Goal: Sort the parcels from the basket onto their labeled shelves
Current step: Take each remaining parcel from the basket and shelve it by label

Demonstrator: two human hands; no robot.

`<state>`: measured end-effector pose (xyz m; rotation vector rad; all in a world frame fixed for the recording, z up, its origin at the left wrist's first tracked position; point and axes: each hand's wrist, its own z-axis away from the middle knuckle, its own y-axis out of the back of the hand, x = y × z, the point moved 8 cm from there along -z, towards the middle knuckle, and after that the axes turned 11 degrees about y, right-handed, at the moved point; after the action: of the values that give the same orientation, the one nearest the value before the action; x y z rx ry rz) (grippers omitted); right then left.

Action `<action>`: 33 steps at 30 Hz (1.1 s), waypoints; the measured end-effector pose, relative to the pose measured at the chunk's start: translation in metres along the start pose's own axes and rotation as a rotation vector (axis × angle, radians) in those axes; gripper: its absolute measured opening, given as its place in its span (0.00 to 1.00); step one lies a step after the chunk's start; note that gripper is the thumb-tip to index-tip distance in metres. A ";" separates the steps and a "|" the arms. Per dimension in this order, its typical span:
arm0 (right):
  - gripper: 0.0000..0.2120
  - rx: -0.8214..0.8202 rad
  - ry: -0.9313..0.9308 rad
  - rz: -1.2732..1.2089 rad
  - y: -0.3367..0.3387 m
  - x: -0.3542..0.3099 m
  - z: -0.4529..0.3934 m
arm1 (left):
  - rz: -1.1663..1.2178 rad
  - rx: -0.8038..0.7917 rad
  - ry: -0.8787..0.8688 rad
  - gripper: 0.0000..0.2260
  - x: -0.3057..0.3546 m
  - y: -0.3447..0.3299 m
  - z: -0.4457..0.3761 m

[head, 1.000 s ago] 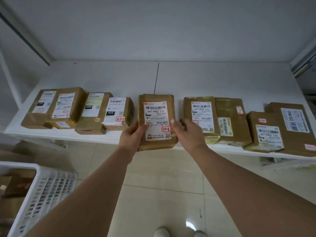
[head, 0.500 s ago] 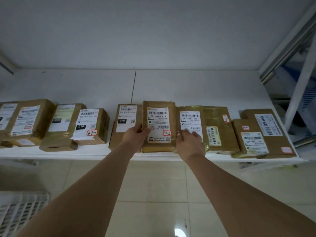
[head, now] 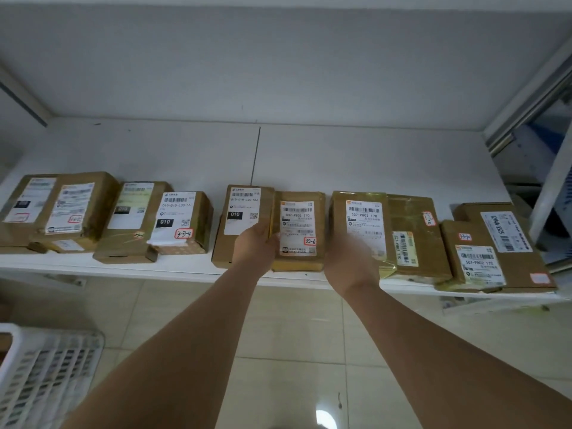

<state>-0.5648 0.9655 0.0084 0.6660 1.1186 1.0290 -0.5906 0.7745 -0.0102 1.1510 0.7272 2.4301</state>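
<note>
Left hand (head: 255, 246) grips left edge of parcel marked 33-6 (head: 297, 231), thumb on top; parcel lies flat on white shelf (head: 309, 159). Right hand (head: 351, 261) blurred beside parcel's right edge; grip unclear.

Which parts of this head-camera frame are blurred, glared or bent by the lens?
Head view: the right hand is smeared by motion blur; the left hand is sharper, gripping the brown paper parcel with the red-boxed 33-6 sticker. A bright ceiling-light reflection glares on the glossy beige floor tile. The white shelf edge bows from wide-angle distortion, and the far-left parcel labels are too soft to read.
</note>
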 end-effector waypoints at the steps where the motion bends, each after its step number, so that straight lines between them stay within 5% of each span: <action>1: 0.16 -0.005 0.021 0.020 -0.001 -0.007 0.002 | -0.030 0.022 -0.007 0.15 -0.003 0.007 0.003; 20: 0.18 -0.263 0.701 0.296 -0.095 -0.273 0.094 | -0.231 0.421 0.207 0.18 -0.205 0.218 0.140; 33: 0.21 -0.441 1.097 0.408 -0.269 -0.498 0.271 | -0.048 0.603 0.561 0.23 -0.470 0.351 0.283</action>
<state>-0.2662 0.4170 0.0674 -0.1056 1.6171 2.0377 -0.1152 0.3346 0.0618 0.5825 1.7185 2.5812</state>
